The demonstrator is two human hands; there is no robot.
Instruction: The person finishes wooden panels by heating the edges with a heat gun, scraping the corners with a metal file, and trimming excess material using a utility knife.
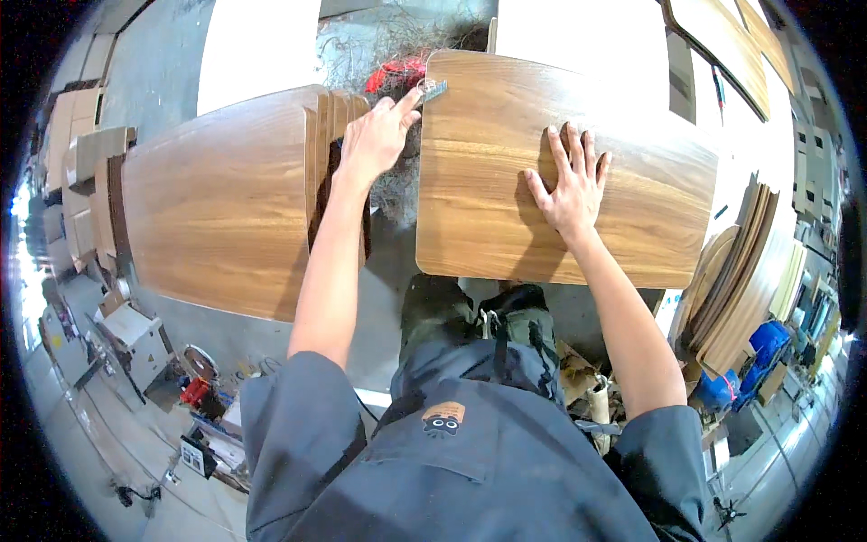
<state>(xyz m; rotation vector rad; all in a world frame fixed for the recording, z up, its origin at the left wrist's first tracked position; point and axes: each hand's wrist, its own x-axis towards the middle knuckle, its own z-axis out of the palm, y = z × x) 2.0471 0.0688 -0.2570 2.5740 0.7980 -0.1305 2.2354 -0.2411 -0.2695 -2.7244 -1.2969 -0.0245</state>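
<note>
A wood-grain board (479, 163) with rounded corners lies in front of me. My right hand (573, 190) rests flat on its face, fingers spread. At the board's far left corner, my left hand (377, 135) is closed round a small flat metal blade (435, 90), which meets the edge there. The fingers hide part of this tool, so its exact kind is unclear. Left of that arm sits a stack of similar wood-grain boards (217, 203), its right edges stepped.
Thin curled shavings and a red scrap (397, 72) lie in the gap between the boards. White panels (582, 32) stand beyond. Several boards lean upright (741, 280) at the right. A red and grey machine (194, 388) is on the floor at the left, near cardboard boxes (77, 154).
</note>
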